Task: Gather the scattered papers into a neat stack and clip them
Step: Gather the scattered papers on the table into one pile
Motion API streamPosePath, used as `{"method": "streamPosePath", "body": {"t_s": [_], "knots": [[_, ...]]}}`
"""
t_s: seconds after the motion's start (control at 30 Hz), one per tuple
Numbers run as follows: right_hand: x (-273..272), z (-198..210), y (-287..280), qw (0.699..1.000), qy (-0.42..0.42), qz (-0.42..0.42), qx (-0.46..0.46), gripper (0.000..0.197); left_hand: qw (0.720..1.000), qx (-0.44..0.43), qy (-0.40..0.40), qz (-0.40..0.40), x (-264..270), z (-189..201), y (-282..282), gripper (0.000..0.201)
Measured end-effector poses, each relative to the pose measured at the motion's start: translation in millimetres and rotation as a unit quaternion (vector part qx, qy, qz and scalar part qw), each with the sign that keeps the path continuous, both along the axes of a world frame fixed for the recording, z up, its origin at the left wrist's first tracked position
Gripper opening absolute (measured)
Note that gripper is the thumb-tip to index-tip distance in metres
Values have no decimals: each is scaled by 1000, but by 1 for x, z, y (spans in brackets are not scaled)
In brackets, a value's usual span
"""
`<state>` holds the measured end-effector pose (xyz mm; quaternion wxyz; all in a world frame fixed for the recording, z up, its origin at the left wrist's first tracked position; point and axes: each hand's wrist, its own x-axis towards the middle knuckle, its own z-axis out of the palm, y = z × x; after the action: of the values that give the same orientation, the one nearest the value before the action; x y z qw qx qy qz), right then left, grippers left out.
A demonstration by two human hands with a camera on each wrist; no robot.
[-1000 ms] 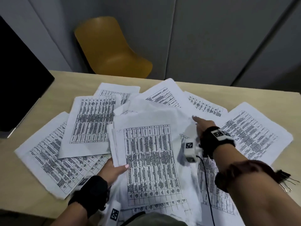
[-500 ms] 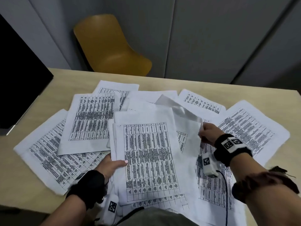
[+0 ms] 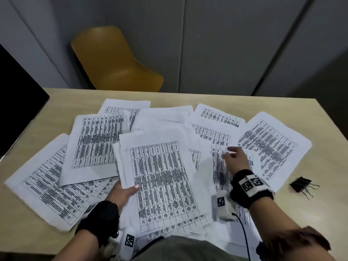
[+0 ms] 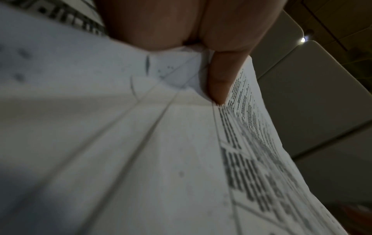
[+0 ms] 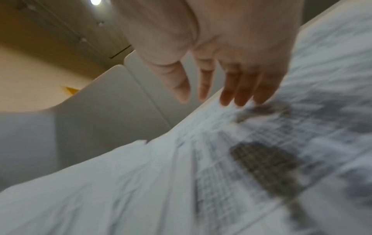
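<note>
Now R hand [image 3: 236,161] let go (fingers loose) over sheets [image 3: 222,140]; L hand [image 3: 122,193] grips stack [image 3: 162,178].

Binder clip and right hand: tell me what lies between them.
In the head view, one printed sheet and a strip of bare table separate the right hand from the binder clip.

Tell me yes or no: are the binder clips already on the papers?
No, the binder clips lie on the bare table, right of the papers.
</note>
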<state>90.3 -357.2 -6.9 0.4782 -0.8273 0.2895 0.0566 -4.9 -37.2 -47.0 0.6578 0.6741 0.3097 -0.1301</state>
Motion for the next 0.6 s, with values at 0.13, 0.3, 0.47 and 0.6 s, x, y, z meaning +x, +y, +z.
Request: {"method": "streamPosePath", "body": {"t_s": [0.13, 0.3, 0.47, 0.6], "knots": [[-24, -1, -39, 978, 114, -113, -130, 59, 1000, 14, 1, 4, -3, -3, 1, 51], [-43, -5, -39, 992, 84, -97, -11, 67, 1000, -6, 17, 0, -1, -5, 3, 52], [-47, -11, -14, 995, 91, -25, -25, 56, 1000, 6, 26, -5, 1, -8, 6, 44], [-46, -9, -1, 986, 105, -8, -125, 65, 1000, 11, 15, -9, 1, -11, 5, 40]]}}
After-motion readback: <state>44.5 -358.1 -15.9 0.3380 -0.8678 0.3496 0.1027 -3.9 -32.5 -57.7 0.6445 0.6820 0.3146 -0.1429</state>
